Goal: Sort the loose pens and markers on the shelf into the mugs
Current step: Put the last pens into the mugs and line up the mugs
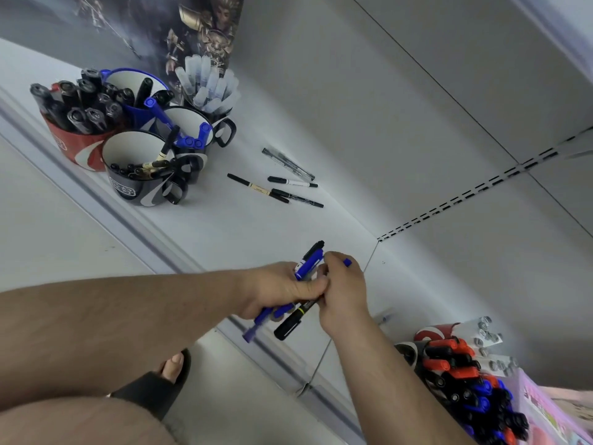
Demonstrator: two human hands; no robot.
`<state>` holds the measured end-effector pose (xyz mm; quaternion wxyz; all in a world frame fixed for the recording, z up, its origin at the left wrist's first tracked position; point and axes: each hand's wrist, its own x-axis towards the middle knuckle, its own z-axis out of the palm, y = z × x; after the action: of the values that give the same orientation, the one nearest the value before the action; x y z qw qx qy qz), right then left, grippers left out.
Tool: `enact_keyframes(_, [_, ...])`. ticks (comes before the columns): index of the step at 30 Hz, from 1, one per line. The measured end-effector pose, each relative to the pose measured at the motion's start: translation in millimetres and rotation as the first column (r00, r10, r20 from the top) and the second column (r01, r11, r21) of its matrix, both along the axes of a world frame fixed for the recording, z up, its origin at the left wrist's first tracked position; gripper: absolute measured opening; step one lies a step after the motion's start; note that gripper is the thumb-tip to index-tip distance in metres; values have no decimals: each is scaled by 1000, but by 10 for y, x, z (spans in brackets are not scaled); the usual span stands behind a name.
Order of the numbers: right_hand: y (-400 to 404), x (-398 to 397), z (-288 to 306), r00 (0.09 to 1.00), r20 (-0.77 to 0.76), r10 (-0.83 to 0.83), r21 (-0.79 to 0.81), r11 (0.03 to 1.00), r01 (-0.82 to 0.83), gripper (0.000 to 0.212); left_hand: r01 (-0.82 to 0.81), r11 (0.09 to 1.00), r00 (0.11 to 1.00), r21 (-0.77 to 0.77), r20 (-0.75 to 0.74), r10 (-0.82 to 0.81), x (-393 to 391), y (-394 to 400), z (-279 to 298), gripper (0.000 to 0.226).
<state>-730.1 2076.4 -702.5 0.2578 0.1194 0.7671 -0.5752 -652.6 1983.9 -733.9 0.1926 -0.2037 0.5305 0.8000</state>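
My left hand (276, 292) grips a bundle of blue and black markers (303, 268) above the white shelf (231, 226). My right hand (341, 292) touches the same bundle, its fingers pinching a blue pen whose tip (347, 262) sticks out past them. Several loose pens (282, 184) lie on the shelf further back. At the far left stands a group of mugs: a red one (69, 146) full of black markers, a blue one (134, 88), a black one (134, 184) at the front, one with blue pens (189, 130), one with clear-capped pens (208, 91).
At the lower right, a red mug (433, 332) and a pile of red, blue and black markers (468, 387) fill the neighbouring shelf section. A thin wire divider (369, 261) separates the sections. My sandalled foot (160, 380) is on the floor below.
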Motion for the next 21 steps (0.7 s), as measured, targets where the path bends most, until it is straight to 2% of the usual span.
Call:
enact_keyframes(2, [-57,6,-37,983,155,-95,-50,993,104,7,27,999,999,-19,-47,-27,3,21,10,57])
enact_keyframes(4, [-68,16,-47,945,310,-99,-122,982,142,18,29,998,998,-48,-49,-32,35,-30,-19,36])
enact_keyframes(6, [-9,-53,-97,946,322,-47,-112,990,87,33,40,993,999,-111,-12,-42,68,-41,-56,21])
enact_keyframes(8, [118,-241,-176,979,204,-21,91,996,3,48,-5,988,999,-154,31,10,84,-18,-49,26])
enact_keyframes(10, [297,-469,-252,993,115,-42,382,924,-5,71,-119,984,991,-137,44,126,80,-24,-46,24])
enact_keyframes(11, [415,-592,-331,988,126,-92,467,884,23,82,-188,976,980,-110,46,194,76,-56,-47,23])
enact_keyframes(13, [609,-816,-502,969,173,-177,488,870,72,76,-312,949,947,-47,58,315,75,-139,-64,22])
enact_keyframes(15, [711,-966,-665,962,202,-182,490,870,62,67,-393,919,917,7,73,392,87,-220,-61,20])
enact_keyframes(17, [694,-991,-767,978,176,-115,547,837,0,78,-444,893,894,73,96,437,117,-293,-35,18])
enact_keyframes(19, [623,-992,-899,996,91,-14,675,736,-51,93,-486,866,873,122,111,475,147,-374,-13,15])
enact_keyframes(21, [510,-998,-1013,987,55,153,800,585,-135,92,-525,840,851,139,121,512,185,-453,-5,10])
